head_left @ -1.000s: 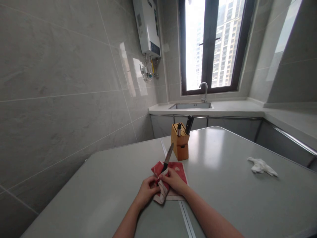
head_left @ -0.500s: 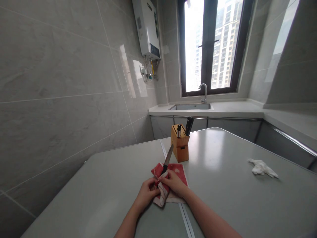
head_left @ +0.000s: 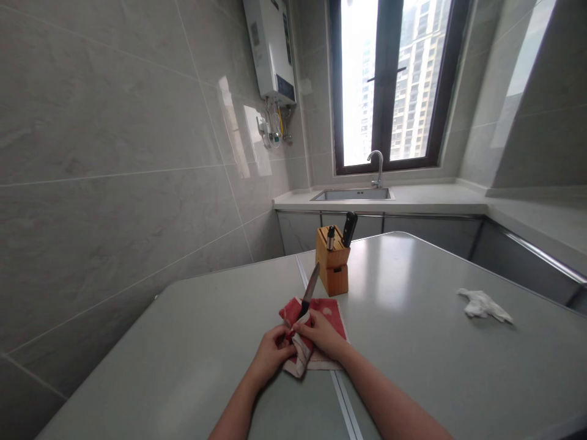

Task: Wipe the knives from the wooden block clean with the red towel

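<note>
A kitchen knife [head_left: 312, 285] with a dark handle points up and away from me, its blade bare and its handle partly wrapped in a red and white towel [head_left: 331, 310]. My left hand [head_left: 271, 351] is closed around the lower end of the handle, where cloth and fingers hide the grip. With thumb and fingers pinched, my right hand [head_left: 323, 335] presses a fold of the towel against the handle. The rest of the cloth lies spread on the table under my hands. Just beyond the blade tip stands a wooden knife block [head_left: 334, 278].
The block holds a black-handled knife [head_left: 350, 229] and another tool with a black and silver handle [head_left: 331, 238]. A crumpled white cloth or tissue [head_left: 484, 305] lies on the table [head_left: 413, 379] at right. Behind are a counter with a sink [head_left: 353, 194] and a tiled wall at left.
The view has tilted down very slightly, so everything sits a little differently in it. Both hands keep their hold on the knife and towel, with hardly any movement.
</note>
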`<state>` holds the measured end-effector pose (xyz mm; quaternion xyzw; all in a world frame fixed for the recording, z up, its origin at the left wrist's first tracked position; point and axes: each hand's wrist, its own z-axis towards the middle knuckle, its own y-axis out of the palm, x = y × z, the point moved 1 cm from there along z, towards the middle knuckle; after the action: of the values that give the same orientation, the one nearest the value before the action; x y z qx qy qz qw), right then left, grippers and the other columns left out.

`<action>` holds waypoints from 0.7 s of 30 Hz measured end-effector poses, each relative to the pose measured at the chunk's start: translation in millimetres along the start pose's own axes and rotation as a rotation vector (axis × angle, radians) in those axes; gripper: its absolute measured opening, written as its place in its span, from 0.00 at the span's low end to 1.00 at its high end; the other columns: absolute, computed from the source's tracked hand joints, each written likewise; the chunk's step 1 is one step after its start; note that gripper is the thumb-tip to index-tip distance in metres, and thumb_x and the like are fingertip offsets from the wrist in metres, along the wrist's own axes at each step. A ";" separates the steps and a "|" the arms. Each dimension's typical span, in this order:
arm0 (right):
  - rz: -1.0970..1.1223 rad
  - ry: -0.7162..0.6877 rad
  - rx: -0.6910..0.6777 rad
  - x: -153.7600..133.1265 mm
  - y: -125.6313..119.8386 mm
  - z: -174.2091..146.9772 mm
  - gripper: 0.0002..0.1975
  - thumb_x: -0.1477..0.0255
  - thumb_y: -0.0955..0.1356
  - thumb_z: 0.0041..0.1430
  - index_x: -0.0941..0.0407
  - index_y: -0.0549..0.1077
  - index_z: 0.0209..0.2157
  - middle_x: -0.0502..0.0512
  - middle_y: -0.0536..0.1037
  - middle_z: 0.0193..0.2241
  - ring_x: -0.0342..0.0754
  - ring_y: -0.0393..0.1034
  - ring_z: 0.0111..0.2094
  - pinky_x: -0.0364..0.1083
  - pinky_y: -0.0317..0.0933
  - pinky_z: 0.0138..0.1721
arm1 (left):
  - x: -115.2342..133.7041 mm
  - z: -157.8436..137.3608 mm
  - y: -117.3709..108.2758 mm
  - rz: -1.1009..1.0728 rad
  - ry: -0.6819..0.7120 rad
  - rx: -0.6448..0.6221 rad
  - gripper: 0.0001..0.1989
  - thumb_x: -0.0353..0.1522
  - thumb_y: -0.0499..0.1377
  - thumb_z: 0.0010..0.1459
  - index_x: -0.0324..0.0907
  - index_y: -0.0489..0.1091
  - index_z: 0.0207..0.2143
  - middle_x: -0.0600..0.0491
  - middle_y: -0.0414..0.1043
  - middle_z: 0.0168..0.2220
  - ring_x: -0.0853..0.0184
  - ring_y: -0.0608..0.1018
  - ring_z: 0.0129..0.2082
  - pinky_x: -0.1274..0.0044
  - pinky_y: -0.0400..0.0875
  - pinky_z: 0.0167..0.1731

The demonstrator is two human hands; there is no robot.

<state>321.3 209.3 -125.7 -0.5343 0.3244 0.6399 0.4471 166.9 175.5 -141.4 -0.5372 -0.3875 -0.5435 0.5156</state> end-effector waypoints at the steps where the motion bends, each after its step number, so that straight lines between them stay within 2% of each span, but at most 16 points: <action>1: -0.002 0.003 0.001 0.3 0.1 0.1 0.10 0.66 0.69 0.48 0.57 0.71 0.31 0.51 0.75 0.28 0.47 0.69 0.32 0.44 0.61 0.34 | -0.1 0.1 0.0 0.001 0.000 -0.001 0.10 0.29 0.64 0.41 0.35 0.72 0.30 0.52 0.71 0.29 0.67 0.71 0.30 0.78 0.64 0.32; 7: 0.000 0.001 -0.002 -0.7 0.5 -0.5 0.12 0.65 0.69 0.49 0.57 0.71 0.34 0.52 0.76 0.30 0.48 0.69 0.34 0.44 0.62 0.35 | -1.2 0.2 -0.5 0.022 -0.007 0.022 0.12 0.31 0.65 0.40 0.36 0.72 0.30 0.52 0.71 0.28 0.66 0.71 0.31 0.78 0.64 0.33; 21: -0.039 0.028 0.026 -2.7 0.7 -1.7 0.11 0.65 0.69 0.48 0.58 0.71 0.32 0.53 0.76 0.30 0.48 0.69 0.33 0.45 0.62 0.34 | 0.3 -1.6 -0.2 0.013 0.007 0.010 0.11 0.30 0.63 0.42 0.35 0.72 0.31 0.52 0.72 0.29 0.66 0.71 0.31 0.78 0.64 0.32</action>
<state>321.4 206.9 -123.5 -0.5436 0.3285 0.6191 0.4618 166.4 173.9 -141.2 -0.5353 -0.3847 -0.5402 0.5231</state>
